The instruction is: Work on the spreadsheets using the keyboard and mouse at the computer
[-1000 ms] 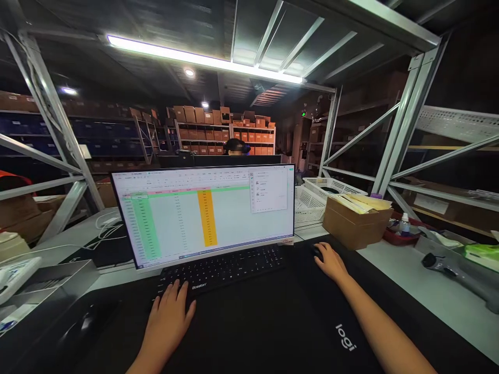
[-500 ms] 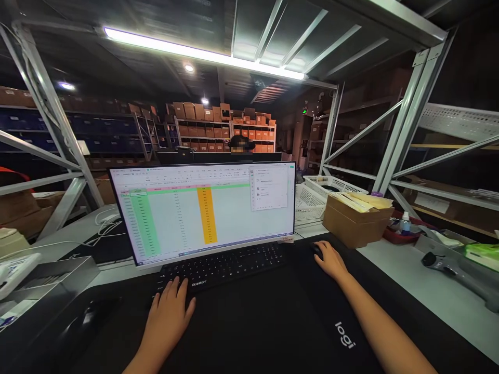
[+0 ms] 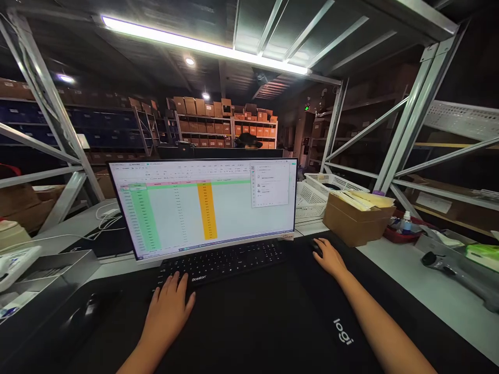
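Observation:
My left hand [image 3: 170, 306] lies flat with fingers spread, its fingertips on the lower left keys of a black keyboard [image 3: 230, 265]. To the right, my right hand [image 3: 329, 257] rests over a dark computer mouse [image 3: 317, 248], fingers curved round it; much of the mouse is hidden under the hand. Both are on a large black desk mat [image 3: 249, 327] with a white "logi" mark. Behind the keyboard stands a monitor [image 3: 234, 208] showing a spreadsheet with green and orange columns and a small window at its upper right.
A cardboard box [image 3: 353, 221] of papers and white plastic baskets [image 3: 312, 200] stand right of the monitor. Farther right lies a handheld scanner [image 3: 440, 262]. A grey tray [image 3: 78, 270] sits at left. Metal racking surrounds the desk; a person's head [image 3: 248, 141] shows behind the monitor.
The camera view has shifted slightly. Both hands stay in nearly the same places on the keyboard and mouse. The person's head behind the monitor has tilted down.

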`<state>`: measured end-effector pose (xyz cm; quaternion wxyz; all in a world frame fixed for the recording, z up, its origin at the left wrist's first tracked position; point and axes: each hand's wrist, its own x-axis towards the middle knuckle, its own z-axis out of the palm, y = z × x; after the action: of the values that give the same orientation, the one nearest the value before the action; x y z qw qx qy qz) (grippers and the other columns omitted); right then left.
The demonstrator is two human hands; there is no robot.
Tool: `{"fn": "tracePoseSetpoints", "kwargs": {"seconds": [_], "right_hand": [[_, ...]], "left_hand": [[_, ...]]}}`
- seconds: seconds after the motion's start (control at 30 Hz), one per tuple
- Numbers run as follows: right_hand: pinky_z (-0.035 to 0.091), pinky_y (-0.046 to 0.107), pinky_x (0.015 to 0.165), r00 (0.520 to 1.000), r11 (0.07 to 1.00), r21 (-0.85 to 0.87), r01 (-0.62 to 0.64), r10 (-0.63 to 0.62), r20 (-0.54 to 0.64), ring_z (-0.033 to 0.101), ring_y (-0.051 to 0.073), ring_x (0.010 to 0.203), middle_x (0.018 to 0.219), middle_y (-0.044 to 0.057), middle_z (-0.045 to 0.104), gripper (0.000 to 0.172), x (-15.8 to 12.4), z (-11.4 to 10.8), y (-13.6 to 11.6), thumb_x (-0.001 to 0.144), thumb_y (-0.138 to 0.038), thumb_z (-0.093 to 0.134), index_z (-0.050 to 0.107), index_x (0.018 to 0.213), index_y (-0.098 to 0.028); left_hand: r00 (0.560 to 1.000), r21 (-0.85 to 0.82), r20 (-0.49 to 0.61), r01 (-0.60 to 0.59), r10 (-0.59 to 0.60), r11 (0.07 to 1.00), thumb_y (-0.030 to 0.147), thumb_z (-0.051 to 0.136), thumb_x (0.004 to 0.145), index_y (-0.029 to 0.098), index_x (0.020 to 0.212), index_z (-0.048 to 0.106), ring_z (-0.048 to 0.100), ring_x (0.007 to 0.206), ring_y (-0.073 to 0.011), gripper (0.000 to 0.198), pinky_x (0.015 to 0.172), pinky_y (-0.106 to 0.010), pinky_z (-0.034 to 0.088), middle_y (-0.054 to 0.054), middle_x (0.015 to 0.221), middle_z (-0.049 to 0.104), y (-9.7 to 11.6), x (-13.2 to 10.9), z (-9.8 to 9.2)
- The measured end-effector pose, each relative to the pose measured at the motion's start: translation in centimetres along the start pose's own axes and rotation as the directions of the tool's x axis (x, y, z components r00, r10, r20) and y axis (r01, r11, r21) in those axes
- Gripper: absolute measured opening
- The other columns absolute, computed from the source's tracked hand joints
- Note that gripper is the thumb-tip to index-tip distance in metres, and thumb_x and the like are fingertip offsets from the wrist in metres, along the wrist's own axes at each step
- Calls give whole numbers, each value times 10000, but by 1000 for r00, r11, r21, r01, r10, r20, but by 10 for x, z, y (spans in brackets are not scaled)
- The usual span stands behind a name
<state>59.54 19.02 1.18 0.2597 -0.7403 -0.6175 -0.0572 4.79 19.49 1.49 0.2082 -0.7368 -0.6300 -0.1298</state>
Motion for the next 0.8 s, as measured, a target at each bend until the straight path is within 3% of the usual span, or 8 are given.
{"fn": "tracePoseSetpoints", "kwargs": {"seconds": [0.8], "right_hand": [[458,428,1089,1000,1000,22,18,-18,-14,575,263,1293,1410,113,564,499,1,1,0,878,-339,509,565,1361,-231]], "left_hand": [[999,6,38,10,-10,1000,350,304,951,64,1428,554,486,1417,-353,610,1159,-555,376,-215,1520,532,3,0,-6]]}}
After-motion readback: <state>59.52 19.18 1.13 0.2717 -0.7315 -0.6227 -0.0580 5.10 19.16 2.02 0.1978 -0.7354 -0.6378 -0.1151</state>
